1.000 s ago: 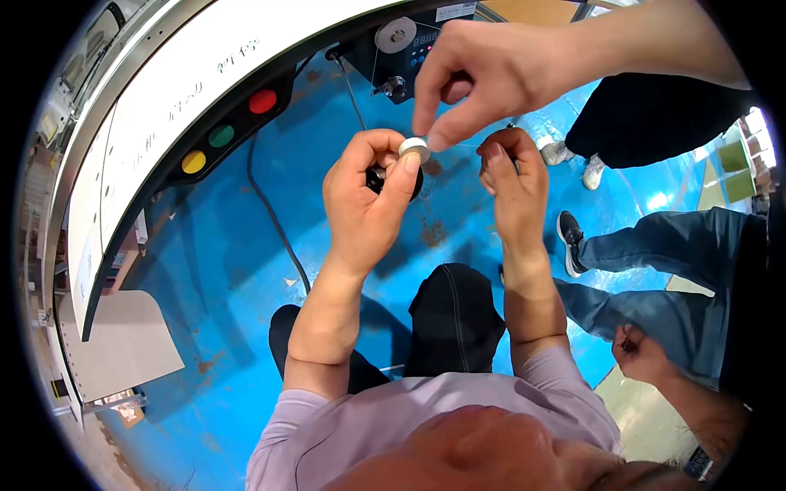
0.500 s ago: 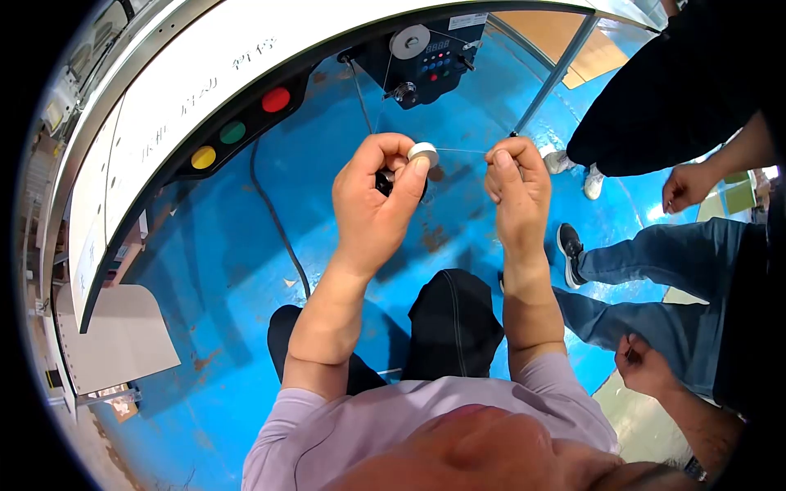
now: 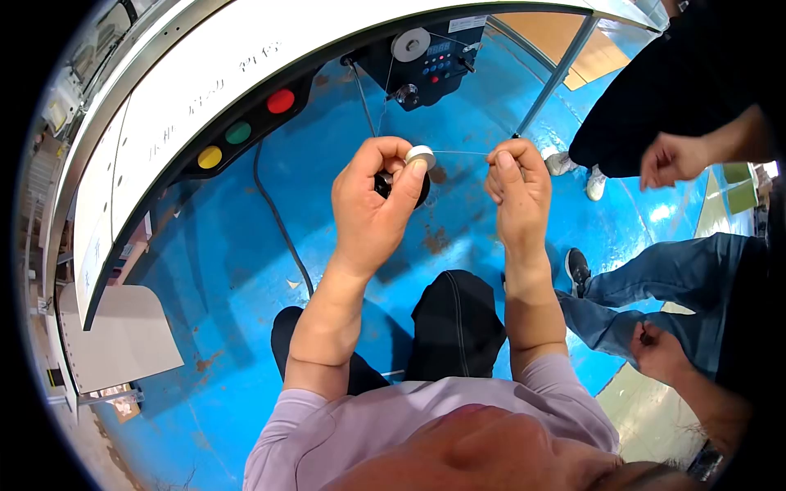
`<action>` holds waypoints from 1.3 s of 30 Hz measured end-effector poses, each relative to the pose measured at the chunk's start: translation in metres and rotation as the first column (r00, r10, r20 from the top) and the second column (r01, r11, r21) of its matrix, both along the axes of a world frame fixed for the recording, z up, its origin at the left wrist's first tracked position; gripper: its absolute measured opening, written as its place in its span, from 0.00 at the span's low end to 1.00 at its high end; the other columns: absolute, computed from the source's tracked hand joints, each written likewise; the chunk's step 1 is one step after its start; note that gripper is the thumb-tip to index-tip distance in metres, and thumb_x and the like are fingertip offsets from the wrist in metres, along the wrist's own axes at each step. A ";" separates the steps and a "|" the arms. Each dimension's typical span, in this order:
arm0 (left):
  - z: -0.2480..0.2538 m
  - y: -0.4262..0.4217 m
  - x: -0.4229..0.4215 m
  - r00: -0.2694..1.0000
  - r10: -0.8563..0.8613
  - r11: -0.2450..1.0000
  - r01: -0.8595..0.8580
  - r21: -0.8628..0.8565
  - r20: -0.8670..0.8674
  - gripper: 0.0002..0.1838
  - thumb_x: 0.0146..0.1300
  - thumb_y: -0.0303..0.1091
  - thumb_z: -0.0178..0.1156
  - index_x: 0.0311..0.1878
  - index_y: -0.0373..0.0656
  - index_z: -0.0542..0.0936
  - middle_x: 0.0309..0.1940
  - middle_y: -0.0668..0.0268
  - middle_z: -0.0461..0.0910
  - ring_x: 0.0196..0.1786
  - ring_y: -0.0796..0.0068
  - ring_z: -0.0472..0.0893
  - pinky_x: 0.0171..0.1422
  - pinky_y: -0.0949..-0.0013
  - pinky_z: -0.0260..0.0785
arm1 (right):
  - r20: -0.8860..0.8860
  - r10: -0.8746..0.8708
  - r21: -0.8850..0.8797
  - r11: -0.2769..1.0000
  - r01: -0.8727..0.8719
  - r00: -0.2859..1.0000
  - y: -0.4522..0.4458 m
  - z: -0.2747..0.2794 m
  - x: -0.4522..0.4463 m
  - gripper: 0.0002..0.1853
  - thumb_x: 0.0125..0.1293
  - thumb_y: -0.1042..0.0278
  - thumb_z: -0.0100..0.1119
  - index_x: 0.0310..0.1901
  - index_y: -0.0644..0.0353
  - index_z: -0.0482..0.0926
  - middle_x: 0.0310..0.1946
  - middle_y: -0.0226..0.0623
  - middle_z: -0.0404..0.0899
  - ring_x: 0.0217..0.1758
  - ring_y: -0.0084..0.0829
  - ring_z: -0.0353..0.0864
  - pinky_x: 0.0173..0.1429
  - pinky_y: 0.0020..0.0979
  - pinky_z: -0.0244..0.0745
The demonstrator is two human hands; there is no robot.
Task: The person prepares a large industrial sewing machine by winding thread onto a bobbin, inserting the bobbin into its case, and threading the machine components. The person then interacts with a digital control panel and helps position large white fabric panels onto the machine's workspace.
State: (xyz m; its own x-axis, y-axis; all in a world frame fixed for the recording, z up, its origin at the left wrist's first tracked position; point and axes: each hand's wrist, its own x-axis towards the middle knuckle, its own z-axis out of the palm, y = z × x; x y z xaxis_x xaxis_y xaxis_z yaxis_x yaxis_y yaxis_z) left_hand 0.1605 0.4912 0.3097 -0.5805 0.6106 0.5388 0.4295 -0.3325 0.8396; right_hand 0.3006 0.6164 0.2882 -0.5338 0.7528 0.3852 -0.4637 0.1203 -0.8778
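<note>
My left hand (image 3: 368, 204) is closed, with thumb and fingers gripping a small white spool (image 3: 420, 153). A thin pale thread (image 3: 460, 152) runs stretched from the spool across to my right hand (image 3: 518, 192). That hand is also closed, its thumb and forefinger pinching the thread's end. Below the left fingers is a round black part (image 3: 420, 190), partly hidden by the hand; its kind I cannot tell. Just beyond my hands a black winding machine (image 3: 434, 78) carries a larger grey-white reel (image 3: 411, 44) and a thin strand.
A curved white panel (image 3: 176, 98) with red, green and yellow buttons (image 3: 238, 132) lies at upper left. A black cable (image 3: 282, 221) runs over the blue floor (image 3: 221, 262). At the right stand other people, one person's hand (image 3: 675, 158) near the machine's metal leg (image 3: 557, 78).
My hands, the spool and the thread stay almost in place. At the right, another person's upper hand has moved left and up, and the lower one has shifted slightly right.
</note>
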 end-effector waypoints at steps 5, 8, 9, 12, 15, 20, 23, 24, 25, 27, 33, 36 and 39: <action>0.001 0.004 -0.005 0.998 0.038 0.999 -0.037 0.027 -0.057 0.09 0.65 0.32 0.66 0.41 0.38 0.79 0.30 0.71 0.78 0.32 0.82 0.72 0.38 0.76 0.66 | -0.008 -0.019 -0.038 0.999 0.018 1.000 0.005 -0.010 0.002 0.11 0.75 0.62 0.54 0.39 0.61 0.75 0.21 0.20 0.63 0.22 0.11 0.56 0.26 0.19 0.51; 0.002 0.005 -0.006 1.000 0.015 1.000 -0.014 0.014 -0.027 0.09 0.65 0.33 0.66 0.41 0.38 0.79 0.30 0.70 0.79 0.33 0.82 0.72 0.39 0.76 0.67 | -0.047 -0.082 -0.143 0.987 0.074 0.996 0.003 -0.020 0.008 0.09 0.76 0.64 0.52 0.40 0.61 0.74 0.21 0.21 0.63 0.21 0.11 0.56 0.25 0.19 0.51; 0.003 0.005 -0.006 0.999 0.014 1.000 -0.014 0.005 -0.046 0.09 0.65 0.33 0.66 0.41 0.38 0.79 0.31 0.70 0.79 0.33 0.82 0.72 0.39 0.76 0.67 | -0.091 -0.132 -0.221 0.969 0.109 0.987 0.002 -0.024 0.010 0.09 0.76 0.65 0.52 0.41 0.61 0.74 0.22 0.22 0.63 0.21 0.12 0.56 0.25 0.19 0.51; 0.004 0.003 -0.005 0.999 0.004 1.000 -0.005 -0.025 -0.034 0.09 0.64 0.32 0.66 0.42 0.38 0.79 0.31 0.70 0.79 0.33 0.82 0.72 0.39 0.76 0.67 | -0.156 -0.251 -0.316 0.929 0.193 0.955 -0.003 -0.042 0.017 0.07 0.76 0.67 0.50 0.42 0.61 0.73 0.22 0.22 0.62 0.21 0.13 0.56 0.25 0.20 0.52; 0.005 0.002 -0.005 0.999 -0.003 0.999 0.001 -0.041 -0.036 0.09 0.66 0.32 0.65 0.43 0.37 0.79 0.32 0.71 0.78 0.34 0.85 0.72 0.39 0.78 0.66 | -0.109 -0.314 -0.307 0.913 0.269 0.943 -0.024 -0.053 0.012 0.06 0.76 0.68 0.50 0.42 0.61 0.73 0.23 0.22 0.63 0.21 0.14 0.55 0.24 0.21 0.54; 0.001 0.005 -0.005 0.999 0.008 1.000 -0.008 -0.007 -0.048 0.09 0.68 0.32 0.64 0.44 0.37 0.78 0.34 0.71 0.78 0.35 0.87 0.72 0.39 0.80 0.65 | 0.218 -0.128 -0.060 0.988 0.144 0.967 -0.064 -0.055 0.008 0.06 0.73 0.69 0.55 0.41 0.62 0.76 0.28 0.25 0.70 0.26 0.14 0.63 0.30 0.21 0.60; 0.000 0.007 -0.006 0.999 0.036 0.999 -0.036 0.011 -0.006 0.09 0.65 0.32 0.65 0.43 0.38 0.77 0.30 0.69 0.79 0.33 0.81 0.73 0.38 0.75 0.68 | 0.200 0.085 -0.047 0.996 -0.077 0.976 -0.075 -0.047 -0.002 0.05 0.71 0.71 0.55 0.42 0.62 0.77 0.29 0.24 0.71 0.29 0.14 0.65 0.35 0.20 0.62; 0.000 0.007 -0.006 0.999 0.045 0.999 -0.045 0.016 -0.019 0.09 0.65 0.32 0.65 0.42 0.38 0.77 0.30 0.68 0.79 0.33 0.81 0.74 0.38 0.75 0.68 | 0.197 0.145 -0.111 0.986 -0.125 0.970 -0.075 -0.046 -0.005 0.04 0.71 0.71 0.55 0.41 0.62 0.77 0.29 0.24 0.71 0.30 0.15 0.64 0.36 0.21 0.62; 0.000 0.006 -0.007 0.998 0.056 0.998 -0.055 0.021 -0.031 0.09 0.66 0.32 0.65 0.42 0.38 0.77 0.31 0.68 0.79 0.33 0.80 0.74 0.38 0.74 0.68 | 0.192 0.206 -0.174 0.969 -0.173 0.959 -0.076 -0.045 -0.007 0.04 0.71 0.72 0.55 0.41 0.62 0.77 0.29 0.24 0.71 0.30 0.15 0.64 0.36 0.21 0.63; 0.003 0.004 -0.007 0.998 0.058 0.998 -0.057 0.028 -0.024 0.09 0.66 0.32 0.65 0.42 0.38 0.77 0.31 0.68 0.79 0.33 0.80 0.74 0.38 0.74 0.68 | 0.193 0.204 -0.168 0.970 -0.173 0.960 -0.077 -0.045 -0.012 0.04 0.72 0.73 0.54 0.41 0.62 0.77 0.28 0.24 0.71 0.30 0.14 0.64 0.36 0.21 0.63; 0.011 0.008 -0.004 0.999 0.042 0.997 -0.041 0.062 -0.016 0.11 0.65 0.34 0.66 0.44 0.38 0.78 0.30 0.68 0.79 0.32 0.81 0.74 0.37 0.75 0.68 | 0.179 0.188 -0.203 0.967 -0.151 0.966 -0.079 -0.048 -0.019 0.04 0.73 0.72 0.53 0.41 0.62 0.77 0.27 0.22 0.70 0.29 0.13 0.63 0.35 0.20 0.61; 0.022 0.009 0.002 1.000 -0.006 0.997 0.004 0.083 0.021 0.15 0.63 0.35 0.69 0.47 0.38 0.78 0.28 0.70 0.76 0.31 0.82 0.72 0.36 0.76 0.67 | 0.152 0.199 -0.260 0.953 -0.155 0.968 -0.080 -0.055 -0.019 0.04 0.73 0.71 0.54 0.40 0.61 0.77 0.26 0.20 0.69 0.29 0.13 0.62 0.33 0.20 0.59; 0.024 0.008 0.004 0.998 -0.057 0.996 0.056 0.074 0.021 0.21 0.62 0.38 0.70 0.53 0.36 0.78 0.28 0.73 0.73 0.33 0.85 0.72 0.40 0.79 0.66 | 0.162 0.197 -0.302 0.943 -0.141 0.967 -0.081 -0.058 -0.015 0.05 0.73 0.69 0.54 0.40 0.59 0.77 0.25 0.19 0.68 0.28 0.12 0.61 0.32 0.20 0.57</action>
